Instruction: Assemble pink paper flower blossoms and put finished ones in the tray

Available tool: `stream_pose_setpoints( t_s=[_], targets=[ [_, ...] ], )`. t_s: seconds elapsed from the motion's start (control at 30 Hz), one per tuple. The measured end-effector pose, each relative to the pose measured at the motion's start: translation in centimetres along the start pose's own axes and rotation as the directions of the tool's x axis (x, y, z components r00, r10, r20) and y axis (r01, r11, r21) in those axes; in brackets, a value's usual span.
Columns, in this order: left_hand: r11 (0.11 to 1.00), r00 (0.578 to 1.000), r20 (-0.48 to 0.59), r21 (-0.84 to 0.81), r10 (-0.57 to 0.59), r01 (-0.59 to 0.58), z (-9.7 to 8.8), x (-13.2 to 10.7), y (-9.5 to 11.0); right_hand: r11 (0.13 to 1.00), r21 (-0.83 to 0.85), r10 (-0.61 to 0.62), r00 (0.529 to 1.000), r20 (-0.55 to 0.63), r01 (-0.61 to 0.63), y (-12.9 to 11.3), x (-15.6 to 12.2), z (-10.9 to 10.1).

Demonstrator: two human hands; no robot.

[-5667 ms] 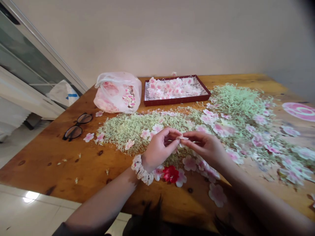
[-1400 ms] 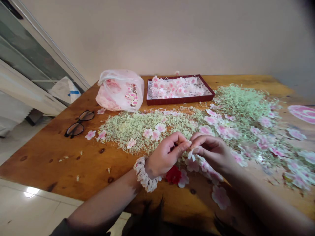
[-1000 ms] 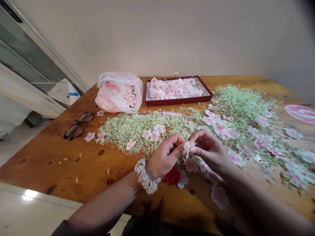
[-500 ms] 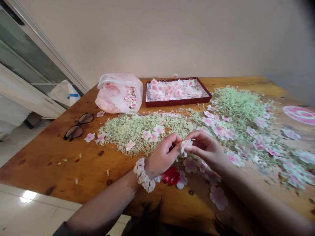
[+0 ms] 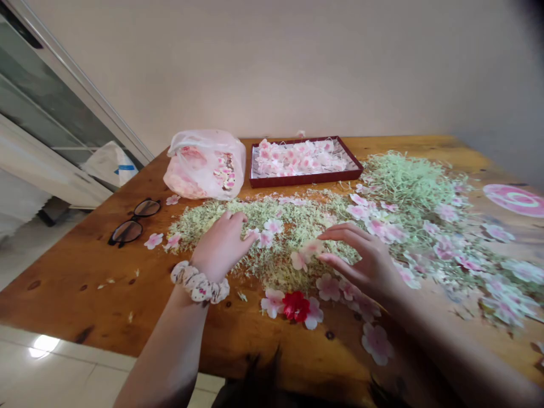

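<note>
Reaching from lower left of the frame with a bare left hand (image 5: 223, 243), over pale green, crumbly moss (image 5: 191, 226), with thumb parted from forefinger and close to flat, pink-and-white, cloth-looking blossoms (image 5: 266, 238) near the centre. (Cannot tell whether touching them, nor see the other fingertips.) Wearing on that wrist a pale, ruffled fabric scrunchie (image 5: 199, 283). Extending from lower right with a bare right hand (image 5: 368, 258), with thumb and forefinger apart, just right of a small, blurred, pale pink, cloth-looking flower (image 5: 312, 247) at the centre; cannot tell whether touching it. Showing at lower centre, on a brown wooden table (image 5: 157, 294), a red, ruffled, cloth-looking flower (image 5: 296, 306), flanked by pink-and-white ones. Seen at upper centre: a shallow, maroon, rectangular tray (image 5: 306, 179) bearing pink blossoms, near a translucent white plastic bag (image 5: 187, 181). Lying at left: black-framed, round-lensed glasses (image 5: 127, 231).
</note>
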State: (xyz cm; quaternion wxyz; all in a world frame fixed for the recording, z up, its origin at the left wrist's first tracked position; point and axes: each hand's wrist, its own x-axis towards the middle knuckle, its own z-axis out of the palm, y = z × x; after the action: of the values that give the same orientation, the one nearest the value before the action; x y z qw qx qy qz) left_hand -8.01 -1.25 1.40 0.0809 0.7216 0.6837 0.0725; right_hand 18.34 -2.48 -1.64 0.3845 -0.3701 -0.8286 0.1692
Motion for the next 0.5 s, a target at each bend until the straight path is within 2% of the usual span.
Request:
stream_pose_setpoints(
  t_s=[0.07, 0.13, 0.3, 0.5],
  targets=[
    [0.999, 0.998, 0.057, 0.031, 0.031, -0.033, 0.2, 0.0, -0.2, 0.997, 0.007, 0.081, 0.997, 0.004, -0.081, -0.1, -0.1, 0.0],
    [0.998, 0.997, 0.068, 0.041, 0.049, -0.052, 0.6, -0.1, 0.0, 0.993, 0.015, 0.118, 0.993, -0.015, -0.118, -0.2, -0.2, 0.0],
    [0.998, 0.998, 0.021, 0.011, 0.065, -0.066, 1.2, -0.1, 0.7, 0.993, -0.01, 0.116, 0.992, -0.042, -0.116, -0.2, 0.0, 0.1],
    [0.99, 0.997, -0.055, -0.131, 0.047, -0.053, 0.4, 0.0, 0.5, 0.992, -0.008, 0.123, 0.991, -0.043, -0.124, -0.1, -0.1, 0.3]
  ],
)
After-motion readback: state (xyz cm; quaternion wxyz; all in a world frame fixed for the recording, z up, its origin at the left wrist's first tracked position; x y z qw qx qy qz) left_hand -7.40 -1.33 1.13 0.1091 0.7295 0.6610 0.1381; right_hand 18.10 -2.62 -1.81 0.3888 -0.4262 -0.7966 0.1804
